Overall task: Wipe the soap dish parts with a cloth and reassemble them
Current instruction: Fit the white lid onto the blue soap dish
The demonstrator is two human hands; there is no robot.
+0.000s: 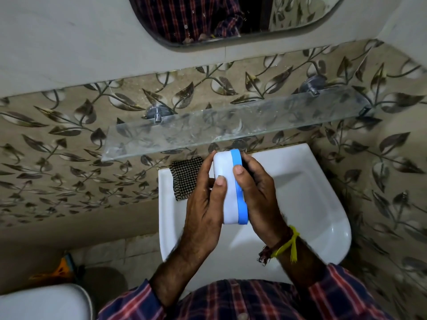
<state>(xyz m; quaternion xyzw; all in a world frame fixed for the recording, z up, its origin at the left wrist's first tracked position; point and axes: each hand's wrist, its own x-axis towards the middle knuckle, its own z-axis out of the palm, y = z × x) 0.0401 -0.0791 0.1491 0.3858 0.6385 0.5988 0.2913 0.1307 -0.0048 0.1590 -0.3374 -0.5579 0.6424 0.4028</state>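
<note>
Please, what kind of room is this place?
Most likely a home bathroom. A white sink stands against a tiled wall, a glass shelf hangs above it, and a mirror is fixed higher up.

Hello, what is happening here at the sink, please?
A person stands over a white sink and holds a soap dish between both hands, left hand on its white part, right hand along its blue part. The two parts sit together. A checked cloth lies on the sink's rim, untouched.

No text, label, brand or number can be read on anything here
</note>
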